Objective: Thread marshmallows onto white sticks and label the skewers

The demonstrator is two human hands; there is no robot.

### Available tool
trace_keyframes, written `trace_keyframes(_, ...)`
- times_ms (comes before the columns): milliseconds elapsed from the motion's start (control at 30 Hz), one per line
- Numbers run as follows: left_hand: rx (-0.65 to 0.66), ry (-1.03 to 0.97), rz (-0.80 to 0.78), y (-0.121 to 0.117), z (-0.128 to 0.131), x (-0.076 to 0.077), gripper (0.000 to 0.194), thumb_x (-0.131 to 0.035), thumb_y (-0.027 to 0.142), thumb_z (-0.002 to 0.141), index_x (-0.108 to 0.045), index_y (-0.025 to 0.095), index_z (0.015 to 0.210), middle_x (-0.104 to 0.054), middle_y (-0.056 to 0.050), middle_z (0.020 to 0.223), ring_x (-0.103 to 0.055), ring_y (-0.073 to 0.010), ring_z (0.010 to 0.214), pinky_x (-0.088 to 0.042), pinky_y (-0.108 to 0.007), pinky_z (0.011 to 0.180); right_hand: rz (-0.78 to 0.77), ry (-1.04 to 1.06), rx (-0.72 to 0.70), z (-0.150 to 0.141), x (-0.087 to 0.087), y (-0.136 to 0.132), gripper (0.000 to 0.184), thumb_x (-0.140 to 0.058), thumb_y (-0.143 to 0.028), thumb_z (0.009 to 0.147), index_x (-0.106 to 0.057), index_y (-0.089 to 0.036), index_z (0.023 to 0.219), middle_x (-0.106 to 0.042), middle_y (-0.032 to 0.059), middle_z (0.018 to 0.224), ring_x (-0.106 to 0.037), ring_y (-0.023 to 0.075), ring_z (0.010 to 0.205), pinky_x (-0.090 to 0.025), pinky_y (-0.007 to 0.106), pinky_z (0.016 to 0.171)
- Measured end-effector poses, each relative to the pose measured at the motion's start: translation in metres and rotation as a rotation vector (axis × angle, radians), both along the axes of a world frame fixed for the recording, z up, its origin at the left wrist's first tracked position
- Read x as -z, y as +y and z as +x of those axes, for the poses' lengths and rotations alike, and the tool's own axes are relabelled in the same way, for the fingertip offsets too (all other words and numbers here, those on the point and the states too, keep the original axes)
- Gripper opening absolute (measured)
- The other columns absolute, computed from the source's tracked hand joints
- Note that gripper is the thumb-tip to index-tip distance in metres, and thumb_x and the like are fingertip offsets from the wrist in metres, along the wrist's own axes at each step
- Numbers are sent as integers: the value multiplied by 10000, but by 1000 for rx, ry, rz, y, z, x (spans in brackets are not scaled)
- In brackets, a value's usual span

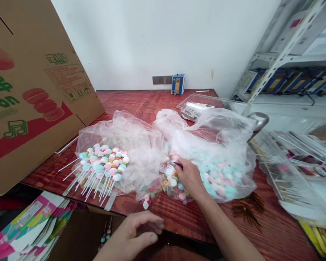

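Note:
My right hand [188, 177] reaches over the bags at the middle of the table. Its fingers are closed near a small printed wrapper [168, 169], and a tiny dark red-and-blue tip shows at them; what they hold is too small to make out. Below the table's front edge, my left hand [137, 232] hovers empty with thumb and fingers apart. Marshmallow skewers [104, 161] on white sticks lie piled on the left clear bag [141, 145]. Pink, white and blue marshmallows [220, 179] fill the right clear bag [176, 136]. Loose candies [146, 199] lie near the front edge.
A large cardboard box [43, 90] stands at the left. Behind the bags is a clear plastic tray [220, 99] with a metal scoop [258, 121]. Brown-gold twist ties [248, 210] lie at right, beside a clear bin [277, 174] of sticks. A blue device [178, 84] stands by the wall.

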State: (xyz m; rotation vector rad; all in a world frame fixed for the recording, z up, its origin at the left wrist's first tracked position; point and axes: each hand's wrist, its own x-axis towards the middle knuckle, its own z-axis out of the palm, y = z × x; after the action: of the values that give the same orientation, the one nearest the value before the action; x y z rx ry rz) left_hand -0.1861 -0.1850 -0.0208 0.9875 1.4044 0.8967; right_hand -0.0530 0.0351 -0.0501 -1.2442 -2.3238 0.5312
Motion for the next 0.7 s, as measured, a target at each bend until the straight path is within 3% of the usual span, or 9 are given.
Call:
trace_keyframes(67,12,-259,-15,30,26,4,341,-697,411,816,-740,201,1082,-738,-120,1076,-676,-261,1014,-492,-404,946,24,-14,-36,7,-2,1,262,-481,-250,948,-671,-214,771,-701,38,791,-606,200,784,-363,302,720)
trace_keyframes(133,-36,-467,-50,58,51,14,378,-700,446,818,-744,166,1068,-727,-154,1114,-694,-254,984,-501,-394,927,47,-20,-57,14,-5,3,259,-462,-249,967,-719,-229,947,-732,74,1019,-625,228,942,-390,341,807)
trace_keyframes(233,-172,-838,-44,97,81,29,375,-643,437,877,-722,134,1083,-698,-177,1167,-689,-241,1003,-498,-389,936,49,7,-91,26,-17,7,320,-470,-251,963,-684,-265,1201,-600,103,1378,-561,287,1182,-405,435,922)
trace_keyframes(300,-260,-1090,11,120,94,34,326,-639,401,890,-709,148,1084,-702,-148,1140,-671,-217,1027,-487,-370,958,6,79,-153,36,-30,8,315,-471,-264,958,-711,-269,1161,-630,91,1339,-565,286,1179,-425,448,940)
trace_keyframes(400,-397,-1353,76,148,103,34,251,-708,370,844,-710,207,1036,-716,-64,1047,-662,-169,974,-500,-318,915,-117,246,-226,58,-52,6,304,-455,-291,957,-754,-255,994,-741,51,1022,-644,232,966,-488,367,845)
trace_keyframes(533,-582,-1279,116,163,105,25,217,-819,253,731,-714,205,915,-720,-19,997,-659,-157,942,-511,-308,870,-319,411,-114,89,-61,-1,259,-516,-362,944,-737,-238,995,-722,9,846,-645,187,781,-500,285,705)
trace_keyframes(600,-639,-1156,109,163,107,21,244,-851,252,687,-716,178,877,-720,-21,948,-663,-145,891,-514,-278,816,-395,483,-38,101,-53,-7,246,-591,-388,909,-701,-231,1061,-710,3,853,-632,176,763,-495,272,690)
trace_keyframes(700,-670,-1028,106,159,112,18,300,-884,256,631,-712,149,853,-706,-11,842,-651,-115,774,-510,-240,737,-416,528,41,112,-39,-20,211,-619,-402,892,-669,-211,967,-673,2,806,-597,167,739,-471,262,674)
